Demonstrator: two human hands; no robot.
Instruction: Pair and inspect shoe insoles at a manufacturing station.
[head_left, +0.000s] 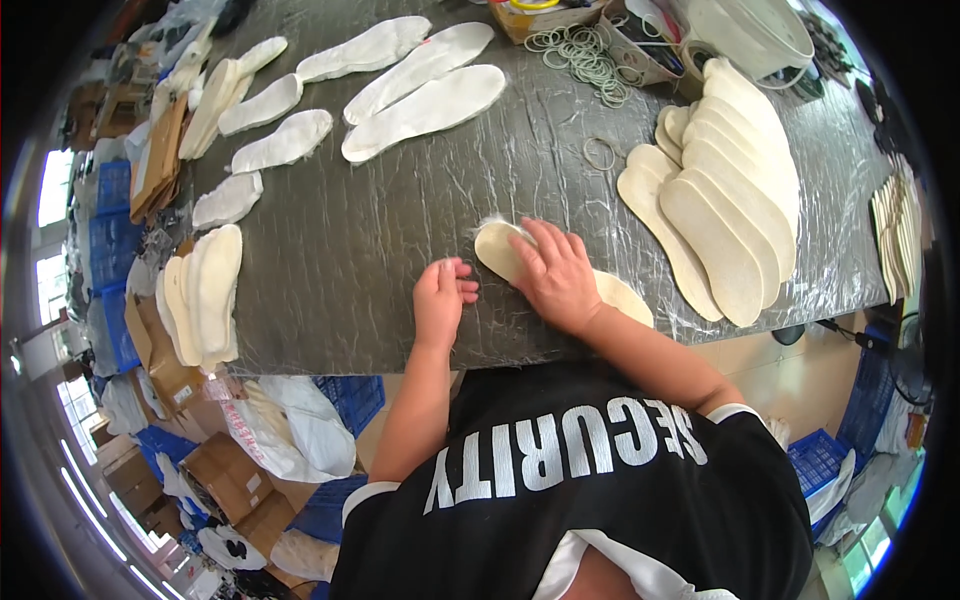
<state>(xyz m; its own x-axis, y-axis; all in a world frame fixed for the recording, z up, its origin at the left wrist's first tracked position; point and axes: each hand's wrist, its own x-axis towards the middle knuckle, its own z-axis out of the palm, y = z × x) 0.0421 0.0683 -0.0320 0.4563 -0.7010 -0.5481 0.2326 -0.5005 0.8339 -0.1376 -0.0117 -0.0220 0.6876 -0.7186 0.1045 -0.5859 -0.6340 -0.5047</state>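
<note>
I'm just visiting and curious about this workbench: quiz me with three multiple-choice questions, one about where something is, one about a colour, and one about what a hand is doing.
1. Where does the fanned stack of insoles lie?
A. to the right of the hands
B. at the table's left edge
C. on the floor

2. What colour is the table covering?
A. bright red
B. dark grey
C. yellow

3. What is the right hand doing?
A. hanging off the table
B. gripping a pair of scissors
C. pressing flat on a cream insole

Answers:
1 A, the overlapping stack sits on the right side of the table.
2 B, the wrinkled sheet is dark grey.
3 C, the palm lies on the insole, while the left hand rests beside it on the table.
</note>
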